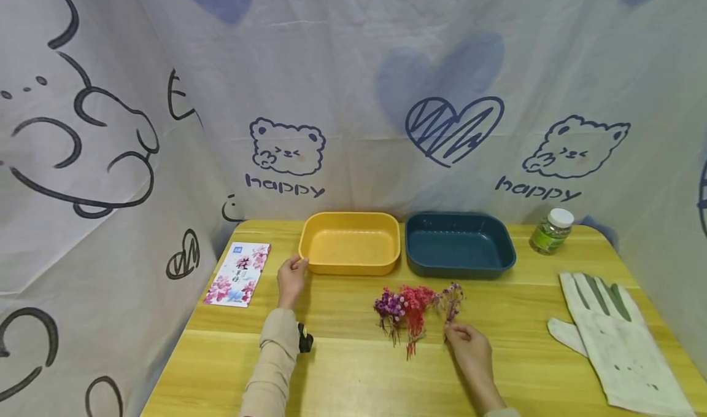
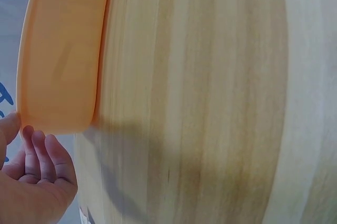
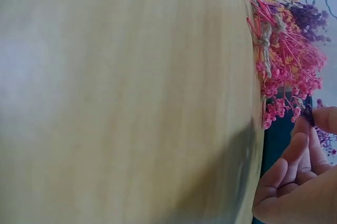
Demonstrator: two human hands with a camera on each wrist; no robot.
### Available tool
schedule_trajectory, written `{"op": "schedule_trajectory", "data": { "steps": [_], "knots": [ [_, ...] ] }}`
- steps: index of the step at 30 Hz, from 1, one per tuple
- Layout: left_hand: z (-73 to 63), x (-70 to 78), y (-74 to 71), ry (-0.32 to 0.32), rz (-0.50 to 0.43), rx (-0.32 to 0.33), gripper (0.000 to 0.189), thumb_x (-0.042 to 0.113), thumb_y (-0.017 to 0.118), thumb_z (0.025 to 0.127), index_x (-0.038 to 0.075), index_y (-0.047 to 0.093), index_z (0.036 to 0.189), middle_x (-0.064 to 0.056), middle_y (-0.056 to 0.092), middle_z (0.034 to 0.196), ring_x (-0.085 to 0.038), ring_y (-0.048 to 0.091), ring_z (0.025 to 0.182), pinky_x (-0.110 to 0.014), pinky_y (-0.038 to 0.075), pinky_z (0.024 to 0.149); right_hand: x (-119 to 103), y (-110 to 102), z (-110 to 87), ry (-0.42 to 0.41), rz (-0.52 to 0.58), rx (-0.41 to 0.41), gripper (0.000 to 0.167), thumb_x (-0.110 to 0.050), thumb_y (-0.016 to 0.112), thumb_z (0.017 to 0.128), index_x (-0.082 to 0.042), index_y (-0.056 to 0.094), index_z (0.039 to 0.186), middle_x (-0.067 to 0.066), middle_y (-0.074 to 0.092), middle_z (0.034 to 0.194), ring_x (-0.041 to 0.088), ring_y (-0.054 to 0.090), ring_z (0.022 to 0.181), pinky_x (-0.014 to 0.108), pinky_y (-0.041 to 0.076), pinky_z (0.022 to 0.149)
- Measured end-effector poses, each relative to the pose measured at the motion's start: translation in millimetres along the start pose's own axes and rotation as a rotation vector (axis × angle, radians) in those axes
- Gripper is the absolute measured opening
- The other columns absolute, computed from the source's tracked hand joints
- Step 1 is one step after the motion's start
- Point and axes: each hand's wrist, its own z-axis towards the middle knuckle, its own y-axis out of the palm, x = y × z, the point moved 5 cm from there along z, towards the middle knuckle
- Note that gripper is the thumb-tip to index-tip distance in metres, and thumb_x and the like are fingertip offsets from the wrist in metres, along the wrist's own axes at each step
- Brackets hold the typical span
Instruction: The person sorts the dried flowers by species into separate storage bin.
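Note:
My left hand (image 1: 291,280) grips the near left corner of a yellow tray (image 1: 353,269). In the left wrist view the thumb lies at the rim of its wall (image 2: 63,56), with curled fingertips (image 2: 39,137) against the corner. Between thumb and fingertips my right hand (image 1: 469,346) pinches the stems of a small purple dried-flower bunch (image 1: 452,300). Just left of it a pink dried-flower bunch (image 1: 415,306) and another purple dried-flower bunch (image 1: 389,306) lie on the table. Twine ties the pink stems (image 3: 265,40) in the right wrist view; the fingers partly hide the held stems.
A dark blue tray (image 1: 461,269) stands right of the yellow one. Further right are a white-lidded jar (image 1: 551,233) and a pale glove (image 1: 624,343) with green stripes. A floral-printed packet (image 1: 239,276) lies at left on the wooden table (image 1: 359,386). Printed cloth (image 1: 353,97) hangs behind.

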Motion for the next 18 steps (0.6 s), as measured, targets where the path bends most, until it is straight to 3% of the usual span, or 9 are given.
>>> {"op": "schedule_trajectory", "data": {
  "steps": [9,18],
  "knots": [
    [-0.8,1.4,-0.7,0.0,0.007,0.027,0.04,0.019,0.059,0.095,-0.008,0.057,0.124,-0.023,0.06,0.105,-0.028,0.057,0.088,-0.023,0.042,0.065,-17.5,-1.8,8.8,-0.076,0.097,0.08,0.026,-0.019,0.067,0.089,0.003,0.067,0.103,0.002,0.066,0.083,0.002,0.052,0.067,0.016,0.043,0.061],
    [3.5,-3.0,-0.8,0.044,-0.037,0.036,0.045,0.03,0.063,0.092,-0.006,0.06,0.119,-0.02,0.06,0.098,-0.026,0.056,0.082,-0.033,0.045,0.066,-31.9,2.9,22.8,-0.124,0.076,0.062,0.025,-0.02,0.067,0.089,0.0,0.068,0.103,0.006,0.068,0.088,0.002,0.053,0.07,0.016,0.044,0.064]
  ]
}}
